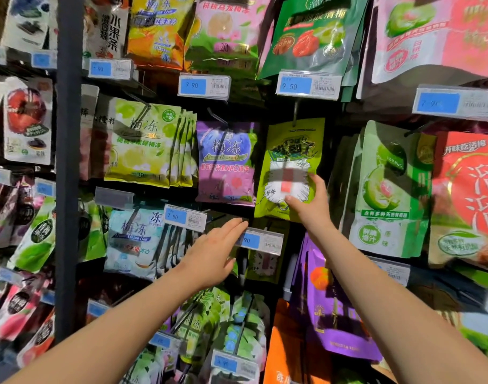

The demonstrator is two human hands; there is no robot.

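The right hand grips the lime-green pouch at its lower right corner: the thumb lies across the front and the other fingers curl round the right edge to the back. The left hand holds nothing. Its fingers are straight and close together, the palm is turned down, and it hovers lower and to the left, with the fingertips just in front of the left end of a blue price label below the pouch.

The pouch hangs near the middle of the rack, and its top edge meets a peg hook that comes down from under the 9.50 label. It tilts a little, with the bottom pulled towards the gripping hand. A purple pouch hangs just beside its left edge, and a tall green pouch hangs near it on the right, apart from it.

As I read it, the work is at an early stage. The grasp is made, but the pouch is still on its hook and only one corner is held. What is left is to slide the top edge off the hook's end and bring the pouch clear of its neighbours. The free hand seems placed to steady the bottom or take the weight. Whether more pouches hang behind this one cannot be told.
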